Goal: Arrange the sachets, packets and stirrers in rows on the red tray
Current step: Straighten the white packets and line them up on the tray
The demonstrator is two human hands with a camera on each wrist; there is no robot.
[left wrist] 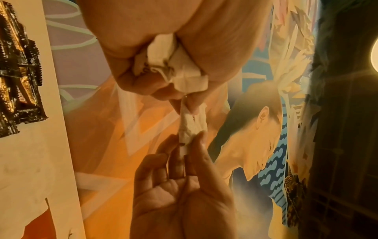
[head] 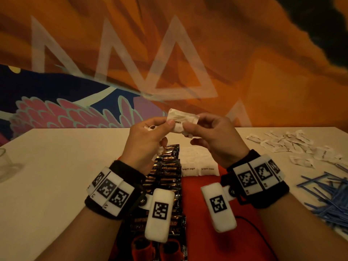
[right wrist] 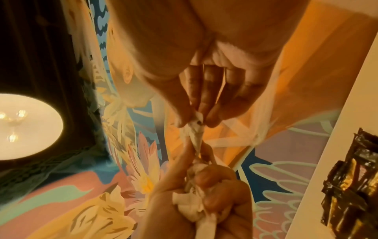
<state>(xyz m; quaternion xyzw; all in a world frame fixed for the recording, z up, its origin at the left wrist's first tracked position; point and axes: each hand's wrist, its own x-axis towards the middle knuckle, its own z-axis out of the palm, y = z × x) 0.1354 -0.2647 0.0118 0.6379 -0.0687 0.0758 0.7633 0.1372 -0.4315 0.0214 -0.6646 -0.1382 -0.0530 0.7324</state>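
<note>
L hand (head: 148, 136) + R hand (head: 212, 135) pinch brown sugar sachet (head: 180, 120) | L palms spares | likely straightening for red tray (head: 199, 187) row

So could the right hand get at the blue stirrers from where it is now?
Probably yes, but not right away. The blue stirrers lie uncovered on the table on that side, yet the right hand is pinching a brown sugar sachet together with the left hand.

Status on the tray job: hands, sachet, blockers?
Both hands, left and right, pinch one brown sugar sachet above red tray. Left palm holds more. No blockers.
</note>
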